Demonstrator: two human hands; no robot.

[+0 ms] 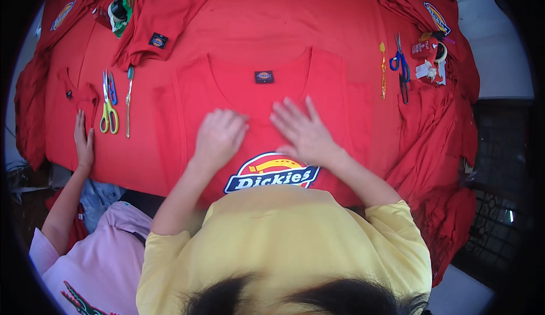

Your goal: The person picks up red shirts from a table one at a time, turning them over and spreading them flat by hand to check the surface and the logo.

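Observation:
A red scoop-necked top (261, 102) lies spread flat on the red-covered table in front of me. It has a dark label (264, 77) inside the neck and a large printed emblem (269, 173) on the chest, partly hidden by my body. My left hand (220, 136) rests on the top left of centre with its fingers curled in; whether it pinches anything is hidden. Opposite it, my right hand (306, 136) lies above the emblem, fingers spread, slightly blurred and holding nothing.
To the left are yellow-green scissors (108, 110), a small blue tool (112, 89) and a slim rod (128, 105). A co-worker's hand (85, 143) touches the table edge there. Blue-handled scissors (399, 62) and a tape roll (440, 52) lie right, beside heaped red garments (428, 139).

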